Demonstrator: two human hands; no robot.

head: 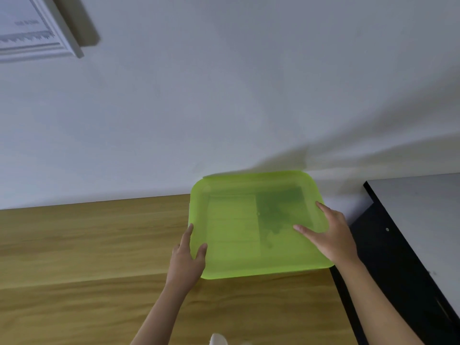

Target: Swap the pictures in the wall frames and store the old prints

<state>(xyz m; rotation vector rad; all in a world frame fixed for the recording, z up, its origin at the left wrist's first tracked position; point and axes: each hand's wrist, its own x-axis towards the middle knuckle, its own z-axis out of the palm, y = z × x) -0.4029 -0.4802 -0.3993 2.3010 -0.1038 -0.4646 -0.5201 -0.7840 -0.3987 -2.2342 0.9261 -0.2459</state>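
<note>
A green lid (239,235) (translucent, with a dark print (280,210) showing through it) lies flat on a box on the wooden table (74,245), close to the white wall (224,95). The left hand (186,260) touches the lid's left edge, fingers straight, thumb on top. The right hand (331,235) presses flat on the right side, fingers spread. A black cabinet (403,245) stands just right of that hand. A white picture frame (32,28) hangs well up and left of both hands.
</note>
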